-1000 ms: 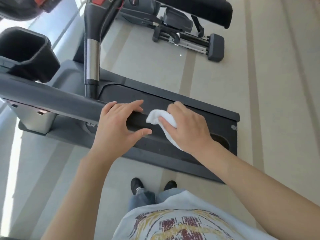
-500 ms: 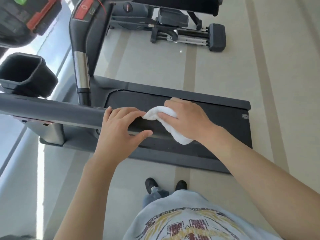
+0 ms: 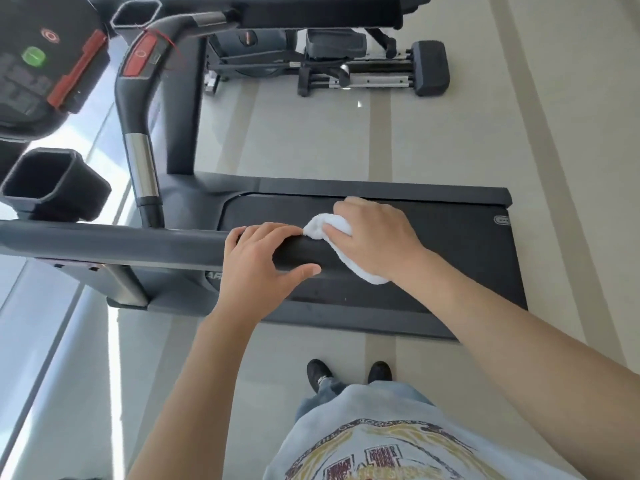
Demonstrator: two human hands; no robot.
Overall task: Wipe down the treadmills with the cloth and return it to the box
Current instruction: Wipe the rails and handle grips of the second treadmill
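A dark grey treadmill (image 3: 460, 327) lies across the floor below me. Its near handrail (image 3: 110, 242) runs from the left edge to the middle of the view. My left hand (image 3: 258, 268) grips the black padded end of that rail, fingers over the top and thumb under. My right hand (image 3: 372, 239) holds a white cloth (image 3: 329, 228) bunched round the rail's end, right beside my left fingertips. The cloth's tail hangs out below my right wrist. No box is in view.
The treadmill's console (image 3: 31, 67) with a green button, a black cup holder (image 3: 48, 181) and the far handrail (image 3: 138, 109) with a red stop switch are at the upper left. Another exercise machine (image 3: 346, 60) stands beyond on the beige floor. My shoes (image 3: 320, 374) stand beside the deck.
My right hand with the cloth has slid left along the rail toward my left hand. The view has tilted up, showing the console and more of the far machine.
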